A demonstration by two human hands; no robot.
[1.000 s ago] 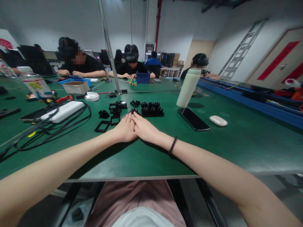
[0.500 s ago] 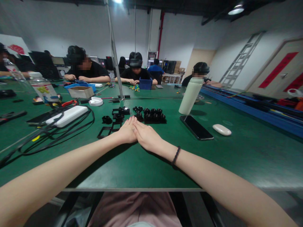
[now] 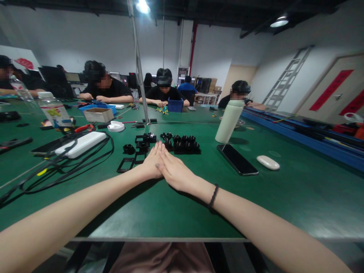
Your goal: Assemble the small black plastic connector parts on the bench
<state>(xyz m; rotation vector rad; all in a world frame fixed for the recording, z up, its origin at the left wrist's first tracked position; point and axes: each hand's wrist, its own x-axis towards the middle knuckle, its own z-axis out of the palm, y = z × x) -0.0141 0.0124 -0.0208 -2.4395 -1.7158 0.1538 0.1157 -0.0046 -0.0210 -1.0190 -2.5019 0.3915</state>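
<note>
My left hand (image 3: 152, 163) and my right hand (image 3: 174, 172) lie flat on the green table (image 3: 176, 212), fingers stretched out and touching side by side, holding nothing. A dark band circles my right wrist. Just beyond the fingertips sit small black round parts (image 3: 184, 144) in a cluster and several black rectangular frames (image 3: 126, 163). A little black part (image 3: 129, 149) stands to the left of them.
A pale bottle (image 3: 229, 121), a black phone (image 3: 237, 159) and a white earbud case (image 3: 268, 162) lie to the right. A white power bank (image 3: 81, 143) with black cables (image 3: 57, 167) sits left. Other people work at the far end. A metal pole (image 3: 139, 64) rises behind the parts.
The view has tilted upward, so hands and table objects sit lower in the picture. My hands stay together flat on the table.
</note>
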